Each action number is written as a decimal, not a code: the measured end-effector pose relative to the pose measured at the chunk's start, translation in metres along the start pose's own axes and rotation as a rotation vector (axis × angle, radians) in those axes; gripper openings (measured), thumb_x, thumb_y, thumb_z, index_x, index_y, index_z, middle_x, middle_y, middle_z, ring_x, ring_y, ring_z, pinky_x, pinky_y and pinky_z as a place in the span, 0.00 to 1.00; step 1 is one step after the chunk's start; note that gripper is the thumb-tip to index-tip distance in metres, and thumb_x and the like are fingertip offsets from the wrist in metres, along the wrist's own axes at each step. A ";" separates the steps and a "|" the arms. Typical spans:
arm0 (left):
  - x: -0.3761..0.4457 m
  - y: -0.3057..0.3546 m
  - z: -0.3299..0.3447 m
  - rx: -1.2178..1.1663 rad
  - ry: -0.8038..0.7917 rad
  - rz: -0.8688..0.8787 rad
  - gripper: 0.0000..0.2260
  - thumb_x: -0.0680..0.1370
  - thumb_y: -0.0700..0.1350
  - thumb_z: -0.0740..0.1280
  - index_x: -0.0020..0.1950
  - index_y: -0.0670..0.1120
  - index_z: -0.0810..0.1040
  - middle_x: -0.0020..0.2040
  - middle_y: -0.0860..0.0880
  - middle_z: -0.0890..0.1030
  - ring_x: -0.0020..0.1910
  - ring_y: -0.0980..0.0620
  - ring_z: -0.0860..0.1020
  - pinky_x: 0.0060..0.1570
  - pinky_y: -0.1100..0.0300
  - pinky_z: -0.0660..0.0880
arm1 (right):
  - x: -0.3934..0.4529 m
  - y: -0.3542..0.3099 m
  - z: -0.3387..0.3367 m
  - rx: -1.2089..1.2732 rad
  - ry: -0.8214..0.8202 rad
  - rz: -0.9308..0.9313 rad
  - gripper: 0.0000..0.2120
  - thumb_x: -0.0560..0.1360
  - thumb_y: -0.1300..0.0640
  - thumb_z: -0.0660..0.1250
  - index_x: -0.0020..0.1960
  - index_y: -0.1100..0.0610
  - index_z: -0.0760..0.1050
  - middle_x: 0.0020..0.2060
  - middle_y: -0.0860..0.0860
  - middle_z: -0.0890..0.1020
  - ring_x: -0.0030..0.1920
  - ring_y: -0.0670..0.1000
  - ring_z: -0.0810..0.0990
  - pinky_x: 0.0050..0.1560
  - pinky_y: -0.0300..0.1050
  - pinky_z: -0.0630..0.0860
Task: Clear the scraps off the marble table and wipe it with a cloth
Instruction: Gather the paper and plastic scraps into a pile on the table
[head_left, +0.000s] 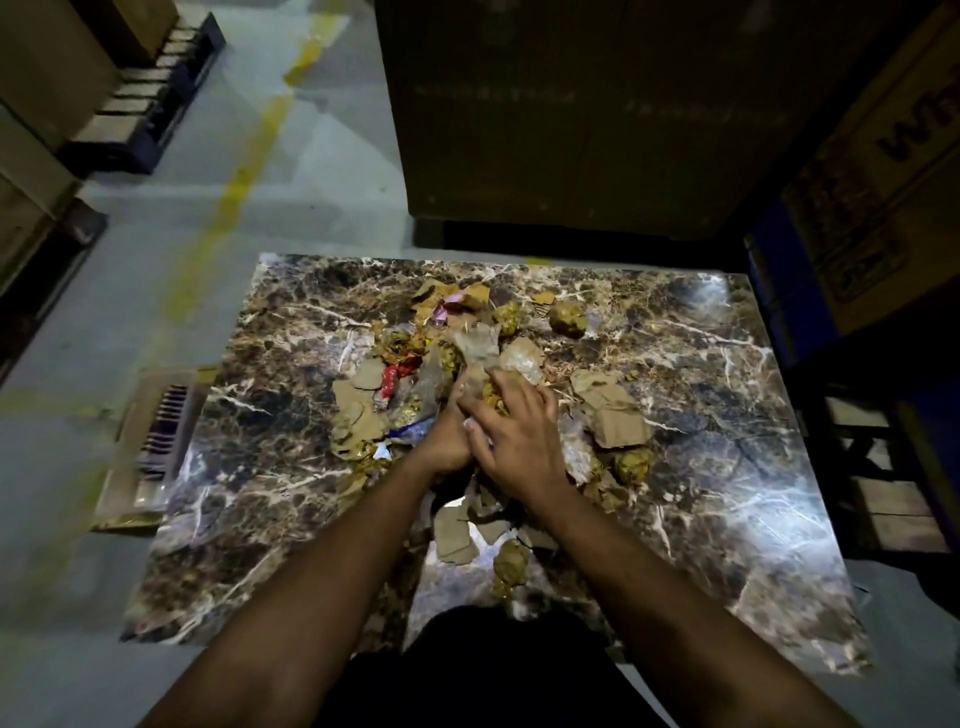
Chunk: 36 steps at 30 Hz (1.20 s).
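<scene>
A dark brown marble table (727, 467) fills the middle of the view. A heap of scraps (415, 384) lies across its centre: torn cardboard pieces, crumpled yellowish wads, clear plastic and a red wrapper. My left hand (447, 441) and my right hand (511, 436) meet in the middle of the heap, pressed together around a bunch of plastic and crumpled scraps (483, 379). The right hand lies partly over the left. More cardboard pieces (457, 535) and a crumpled wad (511, 564) lie near the front edge between my forearms. No cloth is in view.
A large cardboard box (571, 114) stands on the floor behind the table. A printed box (872, 166) stands at the right above blue shelving. A flat carton (150, 447) lies on the floor by the table's left edge. Pallets with boxes (130, 104) stand at the far left.
</scene>
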<state>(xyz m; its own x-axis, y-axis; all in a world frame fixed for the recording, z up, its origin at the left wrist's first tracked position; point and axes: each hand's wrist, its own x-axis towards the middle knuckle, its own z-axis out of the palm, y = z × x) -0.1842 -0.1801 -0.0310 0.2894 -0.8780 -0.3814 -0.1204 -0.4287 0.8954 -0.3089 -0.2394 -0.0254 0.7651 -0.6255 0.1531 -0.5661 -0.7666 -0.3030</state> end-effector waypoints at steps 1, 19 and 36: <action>0.001 -0.005 -0.009 -0.090 -0.067 -0.008 0.42 0.75 0.34 0.73 0.82 0.49 0.52 0.76 0.49 0.63 0.73 0.51 0.67 0.63 0.67 0.70 | -0.001 -0.001 0.003 -0.030 0.004 0.001 0.20 0.80 0.43 0.57 0.70 0.41 0.74 0.75 0.53 0.68 0.73 0.58 0.67 0.71 0.63 0.62; 0.122 0.119 -0.075 0.640 0.039 0.261 0.16 0.78 0.51 0.70 0.65 0.55 0.76 0.60 0.52 0.81 0.53 0.54 0.79 0.56 0.51 0.79 | -0.010 -0.008 0.020 -0.062 -0.080 0.053 0.25 0.75 0.40 0.63 0.72 0.41 0.72 0.75 0.50 0.69 0.79 0.57 0.58 0.77 0.63 0.50; 0.241 0.074 -0.052 1.443 -0.300 0.284 0.23 0.81 0.67 0.51 0.76 0.71 0.55 0.82 0.55 0.52 0.81 0.41 0.47 0.70 0.24 0.42 | -0.010 0.004 0.030 0.097 0.021 0.042 0.25 0.68 0.47 0.71 0.65 0.43 0.78 0.72 0.51 0.74 0.79 0.59 0.62 0.74 0.64 0.60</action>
<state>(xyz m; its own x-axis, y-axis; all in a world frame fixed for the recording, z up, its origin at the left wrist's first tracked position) -0.0743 -0.4124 -0.0445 -0.0825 -0.8989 -0.4303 -0.9965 0.0800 0.0239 -0.3095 -0.2322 -0.0566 0.7343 -0.6602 0.1577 -0.5640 -0.7227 -0.3994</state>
